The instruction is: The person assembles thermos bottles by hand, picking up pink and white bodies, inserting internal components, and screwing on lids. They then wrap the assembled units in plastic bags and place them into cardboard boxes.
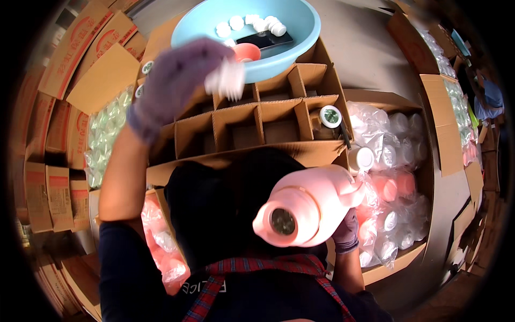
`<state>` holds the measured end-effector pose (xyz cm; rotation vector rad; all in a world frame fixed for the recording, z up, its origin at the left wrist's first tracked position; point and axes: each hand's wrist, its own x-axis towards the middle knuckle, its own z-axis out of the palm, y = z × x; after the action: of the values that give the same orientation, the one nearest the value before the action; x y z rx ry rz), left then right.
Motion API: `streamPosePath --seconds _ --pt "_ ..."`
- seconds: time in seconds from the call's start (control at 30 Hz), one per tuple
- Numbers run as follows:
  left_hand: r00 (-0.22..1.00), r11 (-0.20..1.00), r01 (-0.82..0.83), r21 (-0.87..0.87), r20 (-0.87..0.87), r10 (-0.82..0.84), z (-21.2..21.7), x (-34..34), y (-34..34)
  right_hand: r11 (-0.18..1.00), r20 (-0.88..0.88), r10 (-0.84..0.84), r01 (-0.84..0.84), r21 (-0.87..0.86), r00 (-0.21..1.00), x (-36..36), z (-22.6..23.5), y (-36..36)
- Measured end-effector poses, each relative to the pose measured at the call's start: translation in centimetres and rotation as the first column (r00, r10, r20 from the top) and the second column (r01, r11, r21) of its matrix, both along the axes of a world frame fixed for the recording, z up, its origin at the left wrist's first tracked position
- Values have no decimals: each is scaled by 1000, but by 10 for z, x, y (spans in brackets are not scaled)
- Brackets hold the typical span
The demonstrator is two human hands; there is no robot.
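Note:
My left hand (pixel 174 86), in a greyish-purple glove, is raised over the divided box, in front of the basin. Its fingers are closed on a white ridged stopper (pixel 228 80), smeared by motion. My gloved right hand (pixel 346 233) grips a pink vacuum jug (pixel 335 193) on its handle side, low at the right. The jug lies tilted, its uncapped mouth (pixel 282 221) turned up toward me. Most of that hand's fingers are hidden behind the jug. A light blue basin (pixel 289 56) holds several white stoppers (pixel 260 24), a dark phone-like slab (pixel 268 40) and a pink cup-shaped piece (pixel 247 52).
Beneath the basin sits a cardboard box with dividers (pixel 236 112); a white-rimmed jug (pixel 330 116) stands in its right cell. At right, a carton (pixel 397 263) holds bagged pink and white parts. Green bagged parts (pixel 110 129) and stacked cartons (pixel 78 48) are at left.

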<state>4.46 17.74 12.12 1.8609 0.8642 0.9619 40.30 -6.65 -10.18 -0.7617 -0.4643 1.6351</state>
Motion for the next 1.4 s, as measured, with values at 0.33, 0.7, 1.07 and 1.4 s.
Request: streamPosePath --seconds 0.33,0.7,1.07,1.4 --pt "924 887 -382 258 85 373 -79 44 -206 990 375 40 -87 109 926 7 5 -13" --pt "964 892 -168 420 -118 237 -75 35 -239 970 814 -162 -61 234 557 -17 46 -30" --pt "466 458 -856 237 -27 884 -112 -146 -163 957 943 -87 -234 169 322 9 138 -4" --pt "388 387 -921 -44 -13 922 -119 -194 -134 396 973 -221 -918 24 -70 -129 209 74"
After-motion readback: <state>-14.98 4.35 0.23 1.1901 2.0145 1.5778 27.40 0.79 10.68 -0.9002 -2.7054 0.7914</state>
